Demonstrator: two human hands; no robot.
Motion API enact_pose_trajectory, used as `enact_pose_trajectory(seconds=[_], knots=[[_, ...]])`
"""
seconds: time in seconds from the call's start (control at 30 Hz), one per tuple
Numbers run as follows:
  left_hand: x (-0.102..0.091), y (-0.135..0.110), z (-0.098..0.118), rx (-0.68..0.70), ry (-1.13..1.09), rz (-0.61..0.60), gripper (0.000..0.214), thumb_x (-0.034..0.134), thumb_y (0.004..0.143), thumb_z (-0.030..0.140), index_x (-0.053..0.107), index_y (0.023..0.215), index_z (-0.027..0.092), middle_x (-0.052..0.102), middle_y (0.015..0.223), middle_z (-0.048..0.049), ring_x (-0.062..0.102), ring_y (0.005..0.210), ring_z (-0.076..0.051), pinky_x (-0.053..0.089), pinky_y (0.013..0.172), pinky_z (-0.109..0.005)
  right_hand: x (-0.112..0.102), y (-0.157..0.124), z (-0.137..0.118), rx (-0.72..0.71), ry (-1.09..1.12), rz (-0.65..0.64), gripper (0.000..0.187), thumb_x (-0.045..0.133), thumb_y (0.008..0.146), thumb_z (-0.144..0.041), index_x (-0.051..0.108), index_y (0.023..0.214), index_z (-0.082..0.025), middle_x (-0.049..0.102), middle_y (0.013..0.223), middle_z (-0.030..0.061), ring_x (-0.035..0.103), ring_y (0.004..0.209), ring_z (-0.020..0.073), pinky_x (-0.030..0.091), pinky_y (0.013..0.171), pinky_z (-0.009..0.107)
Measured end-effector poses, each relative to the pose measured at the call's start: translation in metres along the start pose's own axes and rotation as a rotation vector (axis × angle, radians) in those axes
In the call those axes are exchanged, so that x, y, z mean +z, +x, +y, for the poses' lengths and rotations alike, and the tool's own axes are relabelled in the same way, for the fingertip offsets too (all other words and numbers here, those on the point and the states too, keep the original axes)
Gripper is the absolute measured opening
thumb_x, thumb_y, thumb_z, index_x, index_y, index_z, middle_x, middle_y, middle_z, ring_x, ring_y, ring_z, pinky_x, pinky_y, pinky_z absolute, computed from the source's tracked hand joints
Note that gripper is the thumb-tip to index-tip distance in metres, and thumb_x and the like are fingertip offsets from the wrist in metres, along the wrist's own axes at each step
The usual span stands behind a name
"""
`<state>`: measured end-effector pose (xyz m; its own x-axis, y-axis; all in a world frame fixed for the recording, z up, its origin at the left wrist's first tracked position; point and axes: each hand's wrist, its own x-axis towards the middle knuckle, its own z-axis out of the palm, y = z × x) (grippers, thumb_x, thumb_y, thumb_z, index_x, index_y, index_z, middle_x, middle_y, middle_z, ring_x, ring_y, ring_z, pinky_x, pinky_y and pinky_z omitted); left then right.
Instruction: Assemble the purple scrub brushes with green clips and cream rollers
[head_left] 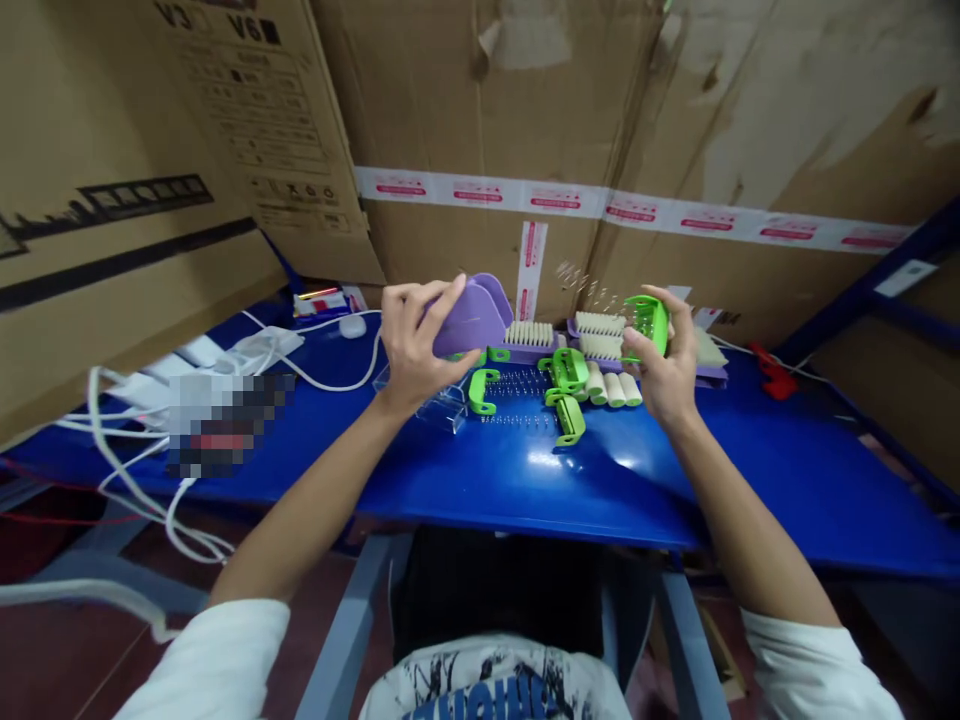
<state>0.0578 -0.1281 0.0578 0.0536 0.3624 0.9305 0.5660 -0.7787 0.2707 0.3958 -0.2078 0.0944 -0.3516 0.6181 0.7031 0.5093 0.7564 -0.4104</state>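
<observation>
My left hand [411,340] is raised over the blue table and wrapped round a smooth purple plastic piece [478,318] with a rounded double edge. My right hand [666,362] pinches a bright green plastic bracket [657,322]; thin, shiny wire-like strands [589,285] stretch leftward from it. Between and below the hands lie more green brackets [570,371], with rows of small shiny pins [517,384] beside them. Cream bristle brushes with purple backs [529,334] stand behind, next to several short cream cylinders [615,389].
Clear plastic pieces [448,410] lie near my left wrist. White cables and a power strip [161,385] crowd the table's left side. A red object [772,372] lies at the right. Cardboard [465,120] walls off the back.
</observation>
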Motion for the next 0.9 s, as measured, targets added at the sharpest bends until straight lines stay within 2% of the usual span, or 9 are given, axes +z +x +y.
enact_pose_trajectory(seconds=[0.17,0.27,0.33,0.47,0.53,0.6,0.73,0.83,0.9], knots=[[0.010,-0.008,0.003,-0.031,-0.058,-0.110,0.084,0.100,0.070,0.043,0.075,0.150,0.036,0.074,0.148,-0.0104,0.055,0.142,-0.051,0.034,0.133,-0.077,0.004,-0.005,0.005,0.031,-0.078,0.026,0.064,0.076,0.103,-0.054,0.061,0.161,-0.032,0.075,0.149,0.0144,0.075,0.134,0.0372,0.065,0.114,0.063],[0.012,-0.011,0.011,-0.058,-0.096,-0.174,0.081,0.102,0.070,0.042,0.077,0.148,0.035,0.074,0.147,-0.0112,0.052,0.149,-0.056,0.027,0.134,-0.081,0.016,-0.012,0.011,0.038,-0.116,0.149,0.059,0.069,0.107,-0.051,0.060,0.161,-0.030,0.074,0.152,0.0153,0.072,0.137,0.0375,0.060,0.120,0.066],[0.014,-0.014,0.019,-0.069,-0.127,-0.207,0.078,0.103,0.070,0.044,0.079,0.144,0.037,0.075,0.144,-0.0103,0.053,0.149,-0.057,0.025,0.134,-0.082,0.026,-0.016,0.011,0.028,-0.122,0.185,0.059,0.066,0.108,-0.050,0.057,0.163,-0.030,0.072,0.155,0.0158,0.071,0.140,0.0377,0.057,0.123,0.068],[0.022,-0.021,0.037,-0.023,-0.151,-0.329,0.068,0.101,0.074,0.052,0.082,0.138,0.041,0.079,0.142,-0.0054,0.062,0.140,-0.054,0.028,0.133,-0.081,0.034,-0.020,0.006,-0.026,-0.101,0.042,0.078,0.066,0.108,-0.057,0.040,0.178,-0.033,0.058,0.172,0.0163,0.061,0.153,0.0411,0.051,0.129,0.073],[0.026,-0.025,0.044,-0.023,-0.178,-0.372,0.061,0.098,0.079,0.053,0.083,0.136,0.039,0.080,0.142,-0.0058,0.063,0.139,-0.053,0.031,0.133,-0.079,0.032,-0.020,0.003,-0.027,-0.075,-0.023,0.083,0.066,0.108,-0.060,0.036,0.181,-0.034,0.056,0.172,0.0171,0.061,0.153,0.0419,0.055,0.126,0.073],[0.027,-0.028,0.047,-0.040,-0.202,-0.386,0.058,0.096,0.082,0.052,0.083,0.136,0.038,0.080,0.141,-0.0065,0.063,0.141,-0.052,0.032,0.133,-0.077,0.028,-0.019,0.004,-0.011,-0.059,-0.049,0.083,0.068,0.108,-0.061,0.038,0.181,-0.035,0.058,0.168,0.0173,0.062,0.151,0.0425,0.062,0.118,0.071],[0.027,-0.029,0.048,-0.077,-0.226,-0.364,0.057,0.096,0.083,0.051,0.083,0.136,0.038,0.080,0.139,-0.0063,0.061,0.143,-0.052,0.029,0.134,-0.079,0.027,-0.019,0.007,0.002,-0.001,-0.059,0.081,0.074,0.106,-0.061,0.046,0.177,-0.035,0.062,0.166,0.0160,0.065,0.149,0.0410,0.074,0.100,0.057],[0.026,-0.028,0.047,-0.101,-0.242,-0.358,0.056,0.094,0.085,0.055,0.083,0.137,0.038,0.079,0.139,-0.0070,0.060,0.145,-0.053,0.029,0.134,-0.080,0.034,-0.021,0.008,0.031,0.050,-0.049,0.074,0.078,0.106,-0.058,0.054,0.172,-0.034,0.065,0.165,0.0155,0.069,0.145,0.0380,0.076,0.088,0.045],[0.025,-0.028,0.046,-0.099,-0.256,-0.375,0.056,0.093,0.087,0.060,0.083,0.138,0.041,0.079,0.139,-0.0073,0.061,0.144,-0.052,0.030,0.133,-0.079,0.038,-0.023,0.009,0.055,0.077,-0.039,0.076,0.081,0.103,-0.059,0.057,0.170,-0.034,0.065,0.166,0.0148,0.070,0.145,0.0378,0.077,0.088,0.044]])
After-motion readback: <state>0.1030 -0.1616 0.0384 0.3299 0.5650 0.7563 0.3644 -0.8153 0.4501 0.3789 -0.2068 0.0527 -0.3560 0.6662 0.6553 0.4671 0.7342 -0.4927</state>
